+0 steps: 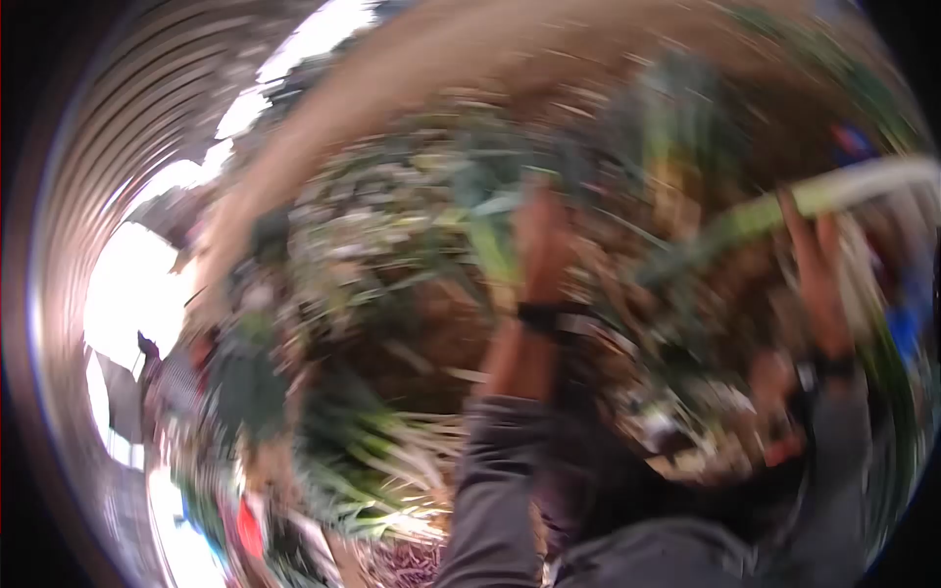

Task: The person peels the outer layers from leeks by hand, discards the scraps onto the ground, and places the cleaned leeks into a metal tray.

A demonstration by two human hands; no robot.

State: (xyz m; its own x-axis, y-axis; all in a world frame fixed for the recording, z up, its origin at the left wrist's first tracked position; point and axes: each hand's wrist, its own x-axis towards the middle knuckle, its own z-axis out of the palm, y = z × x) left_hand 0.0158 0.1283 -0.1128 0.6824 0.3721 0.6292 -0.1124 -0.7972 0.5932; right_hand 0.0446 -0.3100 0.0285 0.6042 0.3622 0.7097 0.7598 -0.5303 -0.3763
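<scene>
A long leek (867, 188), with a pale stem and green leaves, lies across my right hand (816, 260). The fingers of that hand cross its stem and appear closed on it. My left hand (545, 240) is stretched forward, smeared by motion. Right beside it are green leek leaves (490, 240); whether its fingers grip them cannot be made out. Beyond and between the hands stands a blurred bunch of leeks (681, 137).
Cut leaves and trimmings (382, 216) cover the ground ahead on the left. More leeks (392, 461) with pale stems lie left of my left forearm. A red item (250, 529) shows at lower left, a blue one (904, 328) at far right. Ribbed sheeting (147, 108) curves along the upper left.
</scene>
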